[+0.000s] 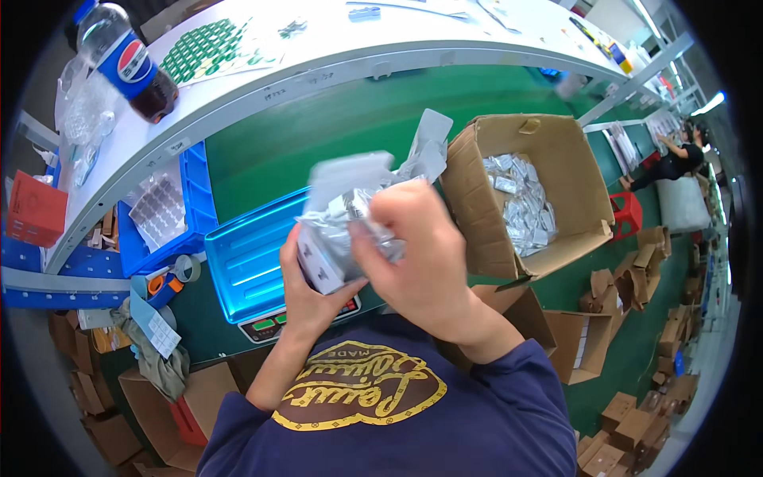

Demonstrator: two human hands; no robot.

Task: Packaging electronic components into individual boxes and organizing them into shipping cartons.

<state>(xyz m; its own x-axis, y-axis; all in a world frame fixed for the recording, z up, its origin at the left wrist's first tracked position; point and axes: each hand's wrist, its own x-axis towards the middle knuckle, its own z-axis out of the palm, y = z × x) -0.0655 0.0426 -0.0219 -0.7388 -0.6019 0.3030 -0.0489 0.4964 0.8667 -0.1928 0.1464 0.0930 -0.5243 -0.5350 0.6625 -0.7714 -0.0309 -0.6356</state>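
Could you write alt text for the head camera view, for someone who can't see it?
A person's left hand holds a white box while their right hand touches silvery packets at its open top. To the left is a shiny blue tray beside a scale's display; to the right, a cardboard carton holds similar packets.

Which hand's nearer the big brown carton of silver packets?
Right. The right hand is just left of the brown carton, at silver packets in the white box; the left hand is farther left, gripping that white box.
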